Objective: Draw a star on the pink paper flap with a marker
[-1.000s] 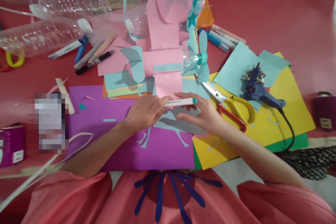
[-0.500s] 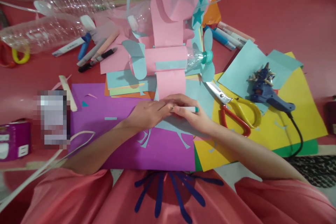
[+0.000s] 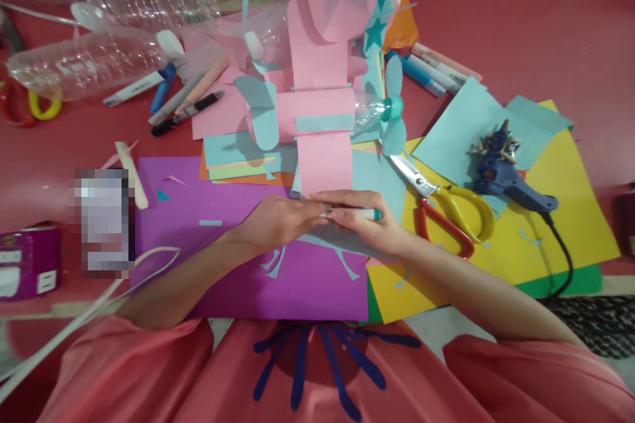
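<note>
A slim white marker point(image 3: 364, 213) with a teal end lies sideways in my right hand point(image 3: 374, 221), whose thumb and fingers close round it. Its tip points left, towards my left hand point(image 3: 280, 219). That hand is closed, palm down, its fingertips meeting the tip; what they hold, if anything, is hidden. Both hands are over a light blue paper sheet point(image 3: 342, 238) on a purple sheet point(image 3: 173, 254). Just beyond my fingers is a pink paper-wrapped bottle plane point(image 3: 317, 106) with light blue tail and propeller pieces and a teal cap. Its lower pink wing reaches to my hands.
Scissors point(image 3: 459, 218) with red and yellow handles lie right of my hands. Farther right a blue glue gun point(image 3: 516, 182) rests on blue and yellow paper point(image 3: 585, 211). Clear plastic bottles point(image 3: 94, 63) and several pens point(image 3: 191, 109) occupy the upper left. A phone point(image 3: 105, 221) lies left.
Both hands have come slightly nearer to my body, the marker with them. My right fingers now stretch farther over the left hand's fingertips. The view has shifted a little.
</note>
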Demonstrator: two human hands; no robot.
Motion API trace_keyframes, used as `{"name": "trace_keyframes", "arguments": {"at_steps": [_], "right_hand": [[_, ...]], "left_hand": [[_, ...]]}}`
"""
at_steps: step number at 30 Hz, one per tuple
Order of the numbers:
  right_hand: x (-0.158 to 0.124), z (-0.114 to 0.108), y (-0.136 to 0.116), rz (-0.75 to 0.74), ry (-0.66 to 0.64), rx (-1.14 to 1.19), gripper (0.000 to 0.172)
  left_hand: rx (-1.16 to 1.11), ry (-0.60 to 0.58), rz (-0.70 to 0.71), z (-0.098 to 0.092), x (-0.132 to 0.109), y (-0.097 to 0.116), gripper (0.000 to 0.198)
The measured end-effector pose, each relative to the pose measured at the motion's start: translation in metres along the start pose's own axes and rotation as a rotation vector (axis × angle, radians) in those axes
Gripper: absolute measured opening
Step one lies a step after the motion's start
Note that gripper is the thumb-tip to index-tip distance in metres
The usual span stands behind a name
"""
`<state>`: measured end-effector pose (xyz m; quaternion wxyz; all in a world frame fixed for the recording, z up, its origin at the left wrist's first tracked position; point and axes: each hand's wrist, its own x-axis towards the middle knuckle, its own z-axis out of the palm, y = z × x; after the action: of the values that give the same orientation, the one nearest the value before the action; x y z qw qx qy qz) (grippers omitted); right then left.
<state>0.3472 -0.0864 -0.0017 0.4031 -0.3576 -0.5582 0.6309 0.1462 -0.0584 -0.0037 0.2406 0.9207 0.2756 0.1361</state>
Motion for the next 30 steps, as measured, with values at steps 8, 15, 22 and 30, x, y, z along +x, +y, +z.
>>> {"name": "trace_keyframes", "arguments": {"at_steps": [8, 15, 22, 30], "right_hand": [[-0.005, -0.009, -0.01, -0.164, 0.089, -0.078, 0.019], [-0.011, -0.018, -0.002, -0.325, 0.212, -0.048, 0.02], [-0.007, -0.013, 0.0, -0.438, 0.378, -0.114, 0.02], [-0.033, -0.028, -0.024, -0.589, 0.384, -0.974, 0.024]], "left_hand": [[-0.008, 0.364, -0.174, -0.008, -0.011, -0.014, 0.038], [0.398, 0.38, -0.484, -0.029, -0.014, -0.047, 0.017], [-0.002, 0.498, -0.19, -0.012, -0.014, -0.031, 0.023], [-0.388, 0.353, -0.149, 0.005, -0.002, -0.014, 0.032]]}}
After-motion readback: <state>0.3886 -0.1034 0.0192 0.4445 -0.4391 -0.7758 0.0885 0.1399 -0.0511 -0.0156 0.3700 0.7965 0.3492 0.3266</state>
